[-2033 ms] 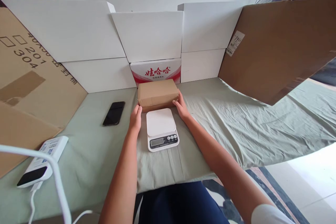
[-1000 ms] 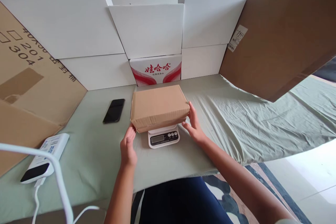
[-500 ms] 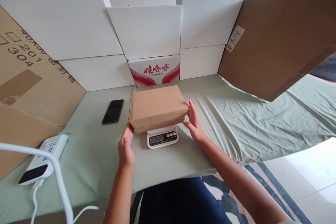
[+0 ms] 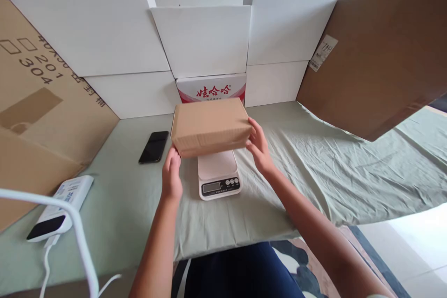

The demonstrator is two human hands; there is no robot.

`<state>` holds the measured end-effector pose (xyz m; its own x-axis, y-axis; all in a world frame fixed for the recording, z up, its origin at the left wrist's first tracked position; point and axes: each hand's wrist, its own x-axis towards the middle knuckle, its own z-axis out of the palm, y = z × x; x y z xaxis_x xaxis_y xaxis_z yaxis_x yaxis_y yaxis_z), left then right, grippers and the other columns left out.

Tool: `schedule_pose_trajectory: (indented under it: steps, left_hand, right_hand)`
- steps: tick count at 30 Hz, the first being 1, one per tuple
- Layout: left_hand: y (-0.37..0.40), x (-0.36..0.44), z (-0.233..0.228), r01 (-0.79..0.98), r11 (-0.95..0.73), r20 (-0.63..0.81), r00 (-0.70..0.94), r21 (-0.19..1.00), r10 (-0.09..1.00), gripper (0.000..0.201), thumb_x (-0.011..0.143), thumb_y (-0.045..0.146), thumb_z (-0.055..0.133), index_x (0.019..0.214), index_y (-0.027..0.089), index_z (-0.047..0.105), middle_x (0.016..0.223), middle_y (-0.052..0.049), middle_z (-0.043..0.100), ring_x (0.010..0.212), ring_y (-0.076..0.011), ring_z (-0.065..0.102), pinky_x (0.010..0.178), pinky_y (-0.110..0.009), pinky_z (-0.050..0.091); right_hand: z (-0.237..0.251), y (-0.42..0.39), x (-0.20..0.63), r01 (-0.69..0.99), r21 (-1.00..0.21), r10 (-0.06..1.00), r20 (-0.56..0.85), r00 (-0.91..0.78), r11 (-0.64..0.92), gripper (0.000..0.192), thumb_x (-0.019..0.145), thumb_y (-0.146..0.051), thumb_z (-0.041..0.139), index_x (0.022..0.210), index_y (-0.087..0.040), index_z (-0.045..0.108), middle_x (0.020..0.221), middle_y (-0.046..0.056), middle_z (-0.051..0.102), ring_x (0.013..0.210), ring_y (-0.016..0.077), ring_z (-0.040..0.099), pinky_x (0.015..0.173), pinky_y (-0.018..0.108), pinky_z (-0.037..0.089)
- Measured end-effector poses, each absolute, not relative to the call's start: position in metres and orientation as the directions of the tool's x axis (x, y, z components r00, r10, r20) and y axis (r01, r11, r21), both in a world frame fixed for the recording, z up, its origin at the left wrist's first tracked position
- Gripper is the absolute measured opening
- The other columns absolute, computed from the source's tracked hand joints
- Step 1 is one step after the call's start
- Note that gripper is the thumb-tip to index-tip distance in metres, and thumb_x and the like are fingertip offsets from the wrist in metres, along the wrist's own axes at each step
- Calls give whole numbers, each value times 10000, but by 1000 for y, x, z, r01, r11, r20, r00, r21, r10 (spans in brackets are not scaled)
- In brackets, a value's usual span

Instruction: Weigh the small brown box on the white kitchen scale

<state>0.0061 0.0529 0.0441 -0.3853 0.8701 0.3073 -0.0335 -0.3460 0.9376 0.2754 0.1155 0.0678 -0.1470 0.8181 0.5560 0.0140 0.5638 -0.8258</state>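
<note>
A closed brown cardboard box (image 4: 208, 124) is held up in the air between both my hands, over the far part of a white kitchen scale (image 4: 218, 175). My left hand (image 4: 172, 175) presses on the box's left near corner. My right hand (image 4: 259, 145) grips its right end. The scale's platform is bare, and its display and buttons face me. The scale rests on a pale green sheet (image 4: 314, 167) that covers the table.
A black phone (image 4: 153, 146) lies left of the scale. A white device with a cable (image 4: 59, 207) sits near the left edge. White boxes (image 4: 202, 39) and a red-and-white carton (image 4: 211, 88) line the back. Large cardboard sheets stand at the left (image 4: 38, 102) and right (image 4: 377, 56).
The box sat on the scale with my hands loose beside it; now both hands have closed on it and lifted it off and slightly away, uncovering the platform.
</note>
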Motion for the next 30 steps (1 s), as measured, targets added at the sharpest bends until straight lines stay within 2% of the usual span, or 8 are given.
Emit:
schedule_pose_trajectory:
  steps: [5, 9, 15, 19, 21, 26, 30]
  left_hand:
    - [125, -3, 45, -105, -292, 236, -367, 951, 900, 926, 835, 867, 539, 1522, 247, 592, 1647, -149, 502, 1590, -301, 374, 1304, -434, 258]
    - [144, -7, 21, -141, -235, 171, -363, 962, 916, 1045, 797, 947, 454, 1545, 225, 562, 1688, -175, 430, 1601, -308, 346, 1300, -432, 256]
    - [150, -3, 0, -150, -228, 162, -355, 962, 921, 981, 838, 913, 461, 1541, 235, 563, 1667, -163, 468, 1596, -287, 360, 1297, -413, 268]
    - [155, -3, -1, -161, -212, 146, -342, 964, 928, 989, 864, 889, 448, 1552, 185, 544, 1675, -189, 444, 1588, -286, 377, 1297, -412, 270]
    - [154, -8, 1, -157, -214, 146, -357, 964, 923, 1001, 872, 882, 436, 1580, 178, 510, 1713, -180, 377, 1609, -277, 332, 1302, -397, 253]
    - [149, -28, 6, -136, -231, 147, -451, 963, 880, 1005, 896, 881, 340, 1634, 206, 433, 1761, -150, 270, 1643, -260, 228, 1317, -402, 193]
    - [151, -31, 4, -116, -225, 155, -434, 967, 888, 1014, 877, 908, 327, 1616, 228, 467, 1757, -153, 279, 1641, -275, 219, 1316, -421, 193]
  right_hand:
    - [58, 184, 243, -7, -821, 819, 570, -67, 571, 795, 952, -773, 422, 1593, -308, 354, 1645, 85, 476, 1516, 359, 450, 1263, 556, 368]
    - [31, 201, 237, 22, -841, 841, 541, -19, 541, 787, 938, -762, 438, 1549, -270, 389, 1611, 106, 492, 1501, 345, 455, 1261, 514, 368]
    - [18, 204, 246, 59, -850, 852, 522, -35, 524, 759, 948, -749, 417, 1549, -287, 380, 1598, 91, 495, 1485, 335, 465, 1268, 516, 362]
    - [19, 205, 247, 59, -860, 862, 505, -53, 507, 753, 934, -748, 456, 1526, -284, 421, 1602, 90, 503, 1491, 341, 470, 1269, 530, 371]
    - [20, 204, 247, 46, -860, 861, 508, -39, 509, 771, 925, -747, 479, 1534, -277, 419, 1637, 94, 471, 1528, 335, 437, 1276, 522, 371]
    - [20, 201, 250, 13, -858, 854, 513, 85, 514, 857, 935, -737, 477, 1620, -251, 305, 1774, 85, 253, 1647, 297, 253, 1338, 493, 277]
    - [18, 203, 251, 7, -884, 883, 467, 50, 467, 915, 914, -782, 474, 1642, -265, 275, 1779, 77, 253, 1651, 303, 248, 1341, 532, 259]
